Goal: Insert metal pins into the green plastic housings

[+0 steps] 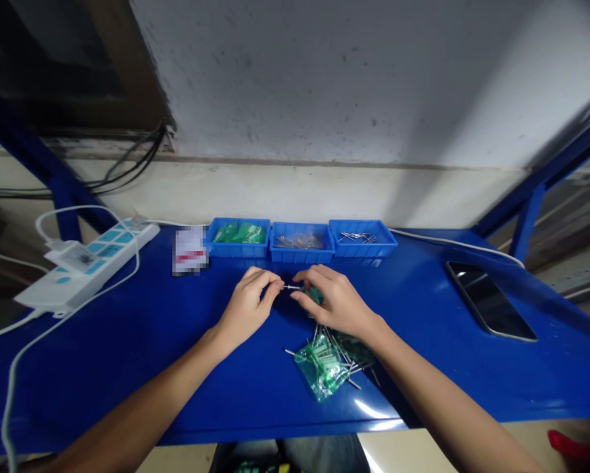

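My left hand point(253, 299) is closed, thumb and forefinger pinching a thin silvery metal pin point(291, 287) by its left end. The pin lies level and seems to have a small collar. My right hand point(335, 299) is curved around the pin's other end, thumb and forefinger apart. Green plastic point(315, 294) shows in the gap of that hand; whether the hidden fingers hold it I cannot tell. Below the right hand is a pile of loose metal pins point(341, 348), with a clear bag of green pieces point(323, 368) on it.
Along the wall stand three blue bins: one with green packets point(265, 251), one with a clear bag point(302, 257), one with loose metal pins point(388, 247). A power strip point(43, 289) with white cables lies left, a phone point(492, 299) right, on the blue table point(186, 368).
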`<state>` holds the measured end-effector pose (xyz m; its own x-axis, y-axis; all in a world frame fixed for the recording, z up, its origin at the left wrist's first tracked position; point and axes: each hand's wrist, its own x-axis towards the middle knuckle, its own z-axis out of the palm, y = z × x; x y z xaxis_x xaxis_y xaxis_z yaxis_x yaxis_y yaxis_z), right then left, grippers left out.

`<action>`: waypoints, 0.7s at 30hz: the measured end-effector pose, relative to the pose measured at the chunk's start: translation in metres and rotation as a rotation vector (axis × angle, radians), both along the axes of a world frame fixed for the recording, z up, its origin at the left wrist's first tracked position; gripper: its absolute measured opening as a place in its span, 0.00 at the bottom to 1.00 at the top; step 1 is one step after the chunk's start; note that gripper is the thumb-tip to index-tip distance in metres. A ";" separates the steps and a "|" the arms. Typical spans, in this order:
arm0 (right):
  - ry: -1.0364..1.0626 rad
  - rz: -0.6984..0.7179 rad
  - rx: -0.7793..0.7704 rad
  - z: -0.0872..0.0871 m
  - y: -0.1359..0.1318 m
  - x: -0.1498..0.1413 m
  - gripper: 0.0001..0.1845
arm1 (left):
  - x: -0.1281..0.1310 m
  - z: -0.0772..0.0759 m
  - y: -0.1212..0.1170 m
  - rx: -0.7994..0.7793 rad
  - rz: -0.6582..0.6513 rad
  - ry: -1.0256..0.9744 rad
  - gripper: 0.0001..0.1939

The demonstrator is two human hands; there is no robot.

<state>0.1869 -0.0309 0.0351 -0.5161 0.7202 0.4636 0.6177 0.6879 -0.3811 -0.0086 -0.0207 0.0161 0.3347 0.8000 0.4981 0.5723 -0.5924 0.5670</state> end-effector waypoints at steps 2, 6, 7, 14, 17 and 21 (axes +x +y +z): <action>-0.041 0.008 0.034 0.000 -0.001 -0.002 0.11 | 0.000 -0.001 0.001 -0.010 0.006 -0.001 0.12; -0.139 -0.021 0.138 0.004 -0.004 -0.004 0.13 | -0.001 -0.002 0.000 -0.065 -0.031 0.000 0.14; -0.138 -0.033 0.158 0.006 -0.003 -0.002 0.13 | 0.000 -0.002 -0.001 -0.084 -0.046 0.007 0.14; 0.152 -0.706 0.308 0.020 0.028 0.059 0.16 | 0.013 -0.012 -0.004 -0.049 -0.211 0.282 0.16; 0.057 -0.928 0.113 0.013 0.038 0.078 0.20 | 0.018 -0.017 -0.001 -0.011 -0.231 0.360 0.13; 0.035 -0.757 -0.052 0.002 0.034 0.063 0.18 | 0.017 -0.015 -0.001 0.077 -0.160 0.361 0.10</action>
<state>0.2502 0.0033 0.0370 0.1425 0.8932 0.4265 0.9009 0.0614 -0.4297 0.0086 -0.0218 0.0011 0.6163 0.6887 0.3819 0.6241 -0.7229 0.2965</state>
